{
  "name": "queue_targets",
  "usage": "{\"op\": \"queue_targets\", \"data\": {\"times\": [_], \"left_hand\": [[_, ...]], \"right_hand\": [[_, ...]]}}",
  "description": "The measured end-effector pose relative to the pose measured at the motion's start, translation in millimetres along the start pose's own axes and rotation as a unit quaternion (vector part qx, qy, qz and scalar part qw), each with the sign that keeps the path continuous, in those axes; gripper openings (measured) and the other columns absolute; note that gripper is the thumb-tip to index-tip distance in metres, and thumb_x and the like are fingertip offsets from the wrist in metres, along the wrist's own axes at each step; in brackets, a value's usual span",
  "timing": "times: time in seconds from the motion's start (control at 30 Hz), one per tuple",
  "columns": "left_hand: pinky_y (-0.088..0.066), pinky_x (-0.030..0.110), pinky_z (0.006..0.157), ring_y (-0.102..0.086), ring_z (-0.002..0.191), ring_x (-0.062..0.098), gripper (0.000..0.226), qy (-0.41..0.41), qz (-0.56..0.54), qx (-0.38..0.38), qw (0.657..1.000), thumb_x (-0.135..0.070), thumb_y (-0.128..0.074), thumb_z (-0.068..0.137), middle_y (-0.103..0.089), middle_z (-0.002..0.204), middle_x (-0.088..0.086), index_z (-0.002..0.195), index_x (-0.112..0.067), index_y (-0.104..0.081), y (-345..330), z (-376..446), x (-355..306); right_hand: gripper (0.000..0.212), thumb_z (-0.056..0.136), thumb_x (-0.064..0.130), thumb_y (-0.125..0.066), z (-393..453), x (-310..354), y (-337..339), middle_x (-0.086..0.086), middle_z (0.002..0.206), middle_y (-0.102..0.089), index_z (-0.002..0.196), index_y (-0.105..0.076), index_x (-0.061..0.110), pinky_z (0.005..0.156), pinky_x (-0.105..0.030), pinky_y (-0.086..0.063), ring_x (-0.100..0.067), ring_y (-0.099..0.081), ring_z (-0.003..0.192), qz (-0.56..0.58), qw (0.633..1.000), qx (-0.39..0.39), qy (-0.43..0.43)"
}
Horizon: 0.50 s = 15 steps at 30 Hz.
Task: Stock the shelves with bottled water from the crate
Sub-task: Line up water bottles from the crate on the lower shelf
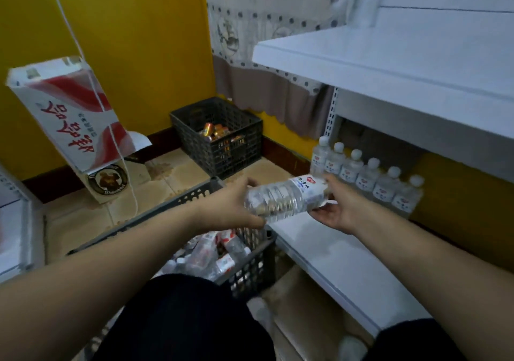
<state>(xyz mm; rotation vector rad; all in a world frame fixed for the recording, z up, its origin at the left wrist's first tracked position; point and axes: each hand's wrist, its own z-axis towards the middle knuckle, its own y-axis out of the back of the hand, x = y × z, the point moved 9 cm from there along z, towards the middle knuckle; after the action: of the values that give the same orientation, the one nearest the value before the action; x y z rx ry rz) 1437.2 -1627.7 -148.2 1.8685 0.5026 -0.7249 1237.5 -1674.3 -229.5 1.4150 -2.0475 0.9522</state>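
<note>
A clear water bottle [286,198] with a white and red label lies sideways in the air between both hands. My left hand [230,207] grips its base end. My right hand [335,209] holds its label end from below, thumb over the top. Under the hands stands a dark plastic crate [250,271] holding several more bottles [214,255]. On the white lower shelf [328,252] to the right, a row of several upright bottles [367,178] with white caps lines the back.
A second dark crate [219,135] with orange cans sits on the tiled floor by the yellow wall. A white and red carton [75,118] leans at the left. A bare white upper shelf [389,66] overhangs the lower one. My dark-clothed knees fill the bottom.
</note>
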Motion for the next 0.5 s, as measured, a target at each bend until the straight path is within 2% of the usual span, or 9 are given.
{"op": "queue_targets", "data": {"times": [0.03, 0.1, 0.13, 0.2, 0.3, 0.43, 0.5], "left_hand": [[-0.049, 0.016, 0.062, -0.060, 0.079, 0.007, 0.073, 0.000, 0.047, -0.004, 0.999, -0.028, -0.077, 0.080, -0.058, 0.107, -0.004, 0.138, -0.020, -0.033, -6, 6, -12], [-0.048, 0.021, 0.074, -0.058, 0.095, 0.011, 0.080, -0.016, 0.106, -0.026, 0.994, -0.037, -0.079, 0.077, -0.055, 0.119, -0.002, 0.141, -0.018, -0.035, -19, 20, -34], [-0.046, 0.023, 0.079, -0.056, 0.100, 0.012, 0.081, -0.027, 0.121, -0.036, 0.992, -0.041, -0.080, 0.075, -0.054, 0.123, -0.003, 0.140, -0.018, -0.037, -26, 26, -45], [-0.045, 0.024, 0.081, -0.054, 0.099, 0.012, 0.080, -0.046, 0.129, -0.034, 0.990, -0.045, -0.082, 0.071, -0.053, 0.119, -0.006, 0.136, -0.021, -0.041, -44, 37, -62], [-0.047, 0.028, 0.082, -0.055, 0.098, 0.013, 0.074, -0.064, 0.115, -0.028, 0.991, -0.042, -0.084, 0.069, -0.056, 0.117, -0.004, 0.129, -0.024, -0.044, -73, 50, -77], [-0.050, 0.029, 0.072, -0.059, 0.087, 0.014, 0.068, -0.056, 0.113, -0.001, 0.992, -0.036, -0.085, 0.070, -0.061, 0.109, -0.001, 0.122, -0.025, -0.042, -112, 65, -92], [-0.045, 0.019, 0.057, -0.057, 0.075, 0.008, 0.067, -0.061, 0.124, 0.016, 0.990, -0.035, -0.083, 0.073, -0.061, 0.102, -0.001, 0.124, -0.024, -0.041, -130, 72, -107]], "right_hand": [[0.023, 0.090, 0.033, -0.066, -1, 3, 11, -0.012, 0.095, -0.066, 0.092, -0.061, 0.010, 0.091, -0.040, -0.055, -0.026, -0.065, 0.098, 0.005, 1.000, -0.007, 0.004], [0.028, 0.089, 0.036, -0.067, 3, 9, 35, -0.012, 0.101, -0.071, 0.101, -0.064, 0.011, 0.090, -0.040, -0.056, -0.025, -0.068, 0.101, 0.032, 0.999, -0.013, 0.012], [0.032, 0.090, 0.039, -0.065, 5, 14, 49, -0.011, 0.104, -0.072, 0.109, -0.064, 0.012, 0.085, -0.041, -0.058, -0.025, -0.070, 0.100, 0.049, 0.998, -0.022, 0.019], [0.039, 0.090, 0.040, -0.063, 7, 23, 79, -0.010, 0.104, -0.075, 0.119, -0.064, 0.014, 0.072, -0.039, -0.060, -0.026, -0.073, 0.094, 0.067, 0.996, -0.047, 0.032], [0.037, 0.090, 0.036, -0.063, 5, 31, 117, -0.010, 0.102, -0.075, 0.120, -0.064, 0.015, 0.058, -0.036, -0.059, -0.025, -0.073, 0.091, 0.058, 0.995, -0.073, 0.046], [0.030, 0.092, 0.034, -0.064, -2, 34, 158, -0.010, 0.093, -0.073, 0.112, -0.065, 0.013, 0.049, -0.036, -0.058, -0.024, -0.069, 0.084, 0.045, 0.994, -0.079, 0.058], [0.031, 0.092, 0.035, -0.063, -2, 37, 181, -0.009, 0.088, -0.075, 0.113, -0.066, 0.012, 0.052, -0.036, -0.059, -0.024, -0.070, 0.084, 0.044, 0.993, -0.092, 0.067]]}}
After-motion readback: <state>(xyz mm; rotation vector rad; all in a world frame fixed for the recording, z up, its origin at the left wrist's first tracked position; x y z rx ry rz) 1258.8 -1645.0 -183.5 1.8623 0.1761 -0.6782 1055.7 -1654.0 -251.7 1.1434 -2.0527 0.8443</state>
